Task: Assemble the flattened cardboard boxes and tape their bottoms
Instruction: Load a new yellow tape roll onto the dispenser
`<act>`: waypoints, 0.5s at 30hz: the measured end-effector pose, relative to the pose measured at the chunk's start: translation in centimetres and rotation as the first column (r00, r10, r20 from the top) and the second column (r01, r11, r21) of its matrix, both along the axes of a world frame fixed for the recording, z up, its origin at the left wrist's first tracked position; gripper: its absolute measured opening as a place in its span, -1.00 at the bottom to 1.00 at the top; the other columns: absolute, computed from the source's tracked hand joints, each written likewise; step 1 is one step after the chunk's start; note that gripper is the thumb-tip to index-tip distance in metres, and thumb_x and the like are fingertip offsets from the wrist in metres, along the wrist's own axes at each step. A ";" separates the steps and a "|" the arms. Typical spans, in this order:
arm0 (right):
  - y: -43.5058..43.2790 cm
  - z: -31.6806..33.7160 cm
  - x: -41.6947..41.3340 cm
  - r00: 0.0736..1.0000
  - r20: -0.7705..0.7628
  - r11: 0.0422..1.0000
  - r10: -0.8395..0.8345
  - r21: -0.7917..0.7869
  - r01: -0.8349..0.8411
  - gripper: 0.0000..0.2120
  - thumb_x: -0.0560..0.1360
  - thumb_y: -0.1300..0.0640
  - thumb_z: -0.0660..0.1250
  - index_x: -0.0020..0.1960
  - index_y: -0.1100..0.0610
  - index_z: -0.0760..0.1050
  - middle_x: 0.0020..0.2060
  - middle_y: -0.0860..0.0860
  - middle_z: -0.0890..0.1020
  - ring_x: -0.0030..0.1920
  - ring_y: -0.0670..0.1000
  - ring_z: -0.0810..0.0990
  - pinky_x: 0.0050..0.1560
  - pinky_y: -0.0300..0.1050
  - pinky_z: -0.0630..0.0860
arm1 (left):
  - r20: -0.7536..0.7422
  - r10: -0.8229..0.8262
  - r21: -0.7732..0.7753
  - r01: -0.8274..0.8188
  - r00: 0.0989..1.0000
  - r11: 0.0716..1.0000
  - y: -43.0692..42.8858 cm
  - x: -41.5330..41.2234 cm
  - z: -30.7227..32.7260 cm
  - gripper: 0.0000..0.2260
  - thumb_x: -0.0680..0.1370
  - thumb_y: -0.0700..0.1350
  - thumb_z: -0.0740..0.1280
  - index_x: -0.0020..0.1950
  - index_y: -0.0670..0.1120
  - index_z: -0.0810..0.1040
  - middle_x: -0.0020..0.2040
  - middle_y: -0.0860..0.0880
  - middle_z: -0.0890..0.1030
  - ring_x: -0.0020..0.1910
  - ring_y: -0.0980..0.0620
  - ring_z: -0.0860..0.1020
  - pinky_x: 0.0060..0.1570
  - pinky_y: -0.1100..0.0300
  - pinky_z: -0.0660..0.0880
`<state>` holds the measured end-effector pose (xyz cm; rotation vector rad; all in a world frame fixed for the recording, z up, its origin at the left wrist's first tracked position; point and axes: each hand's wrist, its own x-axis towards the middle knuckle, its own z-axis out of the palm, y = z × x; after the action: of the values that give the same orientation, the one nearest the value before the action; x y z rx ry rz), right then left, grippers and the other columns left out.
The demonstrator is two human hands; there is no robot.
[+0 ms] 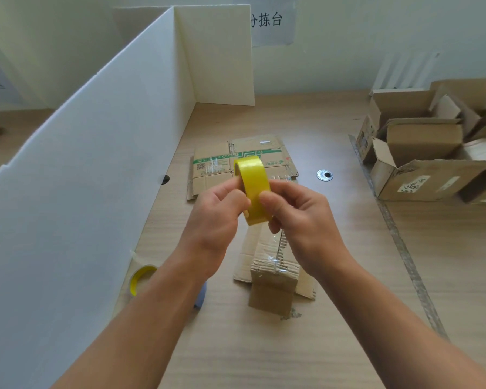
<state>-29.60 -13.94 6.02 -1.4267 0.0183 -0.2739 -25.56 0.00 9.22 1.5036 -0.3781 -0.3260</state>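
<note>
I see a wooden table (250,346): a flattened box (230,167) at 12 o'clock, opened boxes (432,164) piled at 2, a small upright box (272,293) at centre, and a spare tape roll (136,279) at 8 beside the white divider (96,192).

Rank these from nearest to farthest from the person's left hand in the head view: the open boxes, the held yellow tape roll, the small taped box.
1. yellow tape roll: gripped by the left hand.
2. small taped box: just below, slightly right.
3. open boxes: far right.
</note>
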 end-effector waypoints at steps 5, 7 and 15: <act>-0.1 1.1 0.7 0.998 -0.062 0.994 -0.020 0.104 0.026 -0.82 0.49 0.00 0.42 -0.02 0.09 0.70 -0.12 0.08 0.67 -0.31 -0.03 0.53 -0.41 -0.21 0.44 | 0.123 -0.042 0.020 0.040 0.991 0.999 0.2 -0.4 -0.3 -0.58 0.54 -0.30 0.17 0.15 0.15 0.61 0.05 0.20 0.69 0.10 0.25 0.60 0.02 0.40 0.49; 0.0 1.3 0.7 0.995 -0.097 0.986 -0.009 0.163 0.025 -0.86 0.51 0.05 0.44 -0.04 0.12 0.68 -0.08 0.14 0.66 -0.25 0.02 0.55 -0.41 -0.20 0.45 | 0.147 -0.068 0.019 0.066 0.987 0.998 0.3 -0.5 -0.3 -0.61 0.52 -0.23 0.19 0.23 0.12 0.57 0.10 0.16 0.68 0.15 0.23 0.59 0.06 0.38 0.49; -0.5 1.9 0.9 0.959 0.020 0.862 -0.283 -0.433 0.263 -0.75 0.47 -0.19 0.44 -0.01 -0.05 0.54 0.00 -0.01 0.52 -0.07 -0.06 0.54 -0.14 -0.16 0.50 | 0.051 0.023 0.065 -0.026 0.998 0.998 0.3 -0.3 -0.6 -0.72 0.50 -0.09 0.23 0.06 0.17 0.66 -0.03 0.01 0.71 -0.02 -0.01 0.67 -0.04 0.14 0.62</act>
<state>-28.67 -14.41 7.91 -1.8777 0.2102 -0.5047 -25.82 0.32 8.62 1.5823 -0.3915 -0.2843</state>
